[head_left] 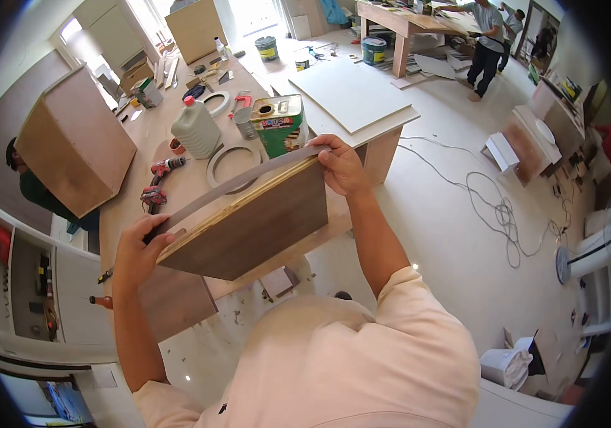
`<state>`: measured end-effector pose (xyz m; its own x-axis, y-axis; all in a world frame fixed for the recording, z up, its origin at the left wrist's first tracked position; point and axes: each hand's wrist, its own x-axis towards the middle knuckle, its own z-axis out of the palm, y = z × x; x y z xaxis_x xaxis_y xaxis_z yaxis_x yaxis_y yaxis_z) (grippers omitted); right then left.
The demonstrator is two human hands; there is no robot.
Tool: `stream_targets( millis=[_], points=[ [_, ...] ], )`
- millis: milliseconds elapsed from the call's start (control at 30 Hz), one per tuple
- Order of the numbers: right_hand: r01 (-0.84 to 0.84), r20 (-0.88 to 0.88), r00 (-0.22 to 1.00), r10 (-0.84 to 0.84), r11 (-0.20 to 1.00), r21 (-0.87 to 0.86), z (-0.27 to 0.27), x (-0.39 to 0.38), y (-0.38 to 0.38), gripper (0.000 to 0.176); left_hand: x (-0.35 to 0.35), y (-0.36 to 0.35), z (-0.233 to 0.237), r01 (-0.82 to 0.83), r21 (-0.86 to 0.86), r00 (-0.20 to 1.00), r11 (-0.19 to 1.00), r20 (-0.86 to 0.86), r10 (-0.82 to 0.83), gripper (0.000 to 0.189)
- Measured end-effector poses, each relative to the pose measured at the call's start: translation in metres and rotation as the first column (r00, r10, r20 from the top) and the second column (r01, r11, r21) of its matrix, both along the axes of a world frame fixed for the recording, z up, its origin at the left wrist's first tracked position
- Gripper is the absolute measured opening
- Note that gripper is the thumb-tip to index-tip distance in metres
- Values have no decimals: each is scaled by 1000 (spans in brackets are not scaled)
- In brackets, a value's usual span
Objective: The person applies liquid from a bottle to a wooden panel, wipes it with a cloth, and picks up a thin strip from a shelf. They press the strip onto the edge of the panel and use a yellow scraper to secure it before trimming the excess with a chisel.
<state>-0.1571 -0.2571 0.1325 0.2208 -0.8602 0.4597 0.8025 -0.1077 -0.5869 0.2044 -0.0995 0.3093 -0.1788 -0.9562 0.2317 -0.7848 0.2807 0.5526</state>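
A brown-faced wooden panel [255, 232] stands on edge at the bench's near side, its raw plywood edge upward. Along that edge runs a thin grey-brown strip [248, 175], slightly bowed above the wood. My left hand [141, 246] pinches the strip's left end by the panel's left corner. At the right corner my right hand [340, 164] grips the other end of the strip, thumb below and fingers over it. Beyond the panel are a roll of edging [213, 167], a green and white can [277, 125], a whitish jug [195, 128] and a red drill [155, 184].
A wooden box [73, 143] stands at the left, a person [31, 175] partly behind it. White boards [352, 93] lie to the right of the cans. Cables [498, 214] run over the floor. Another person [487, 43] stands by the far workbench [402, 30].
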Motion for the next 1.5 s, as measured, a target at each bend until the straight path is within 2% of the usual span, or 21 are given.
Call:
stream_targets(
  millis=[267,433,833,1500],
  points=[
    [31,30,999,-32,999,7,-6,2,1,28,4,13,-5,-16,-40,999,999,30,17,27],
    [101,49,994,-97,991,-89,-7,7,1,29,3,17,-10,-69,-6,997,998,16,69,26],
    [161,46,987,-156,976,-147,-15,11,-4,32,-6,12,-8,-73,51,994,996,88,69,25],
    [156,38,988,-152,972,-174,-9,10,-2,27,-5,3,-15,-56,46,989,997,143,48,24]
  ],
)
